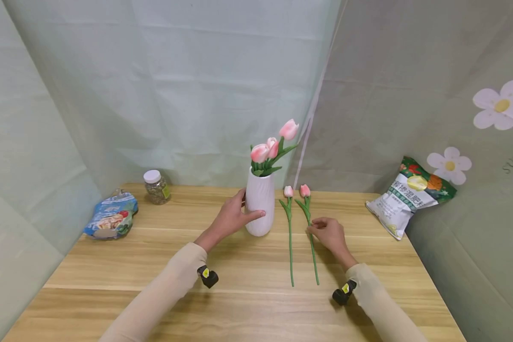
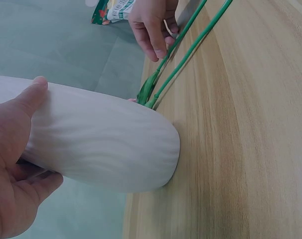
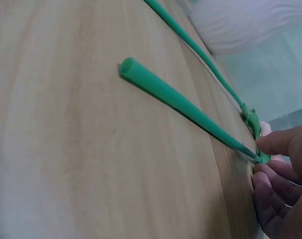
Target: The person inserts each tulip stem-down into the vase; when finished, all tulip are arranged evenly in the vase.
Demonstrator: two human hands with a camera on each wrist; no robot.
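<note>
A white ribbed vase (image 1: 260, 209) stands upright on the wooden table with several pink tulips (image 1: 271, 148) in it. My left hand (image 1: 232, 216) holds its side, the thumb (image 2: 34, 94) across the front and the fingers reaching behind. To the right of the vase, two pink tulips with green stems lie side by side, flowers toward the back. The left one (image 1: 289, 228) is untouched. My right hand (image 1: 330, 233) is at the right tulip (image 1: 312, 251), thumb and forefinger pinching its stem just below the leaves. That stem's hollow cut end (image 3: 127, 67) points toward me.
A blue printed bag (image 1: 112, 216) and a white-lidded jar (image 1: 157, 187) are at the table's left rear. A green and white packet (image 1: 410, 195) leans against the cloth wall at the right. Cloth hangs behind the table's back edge.
</note>
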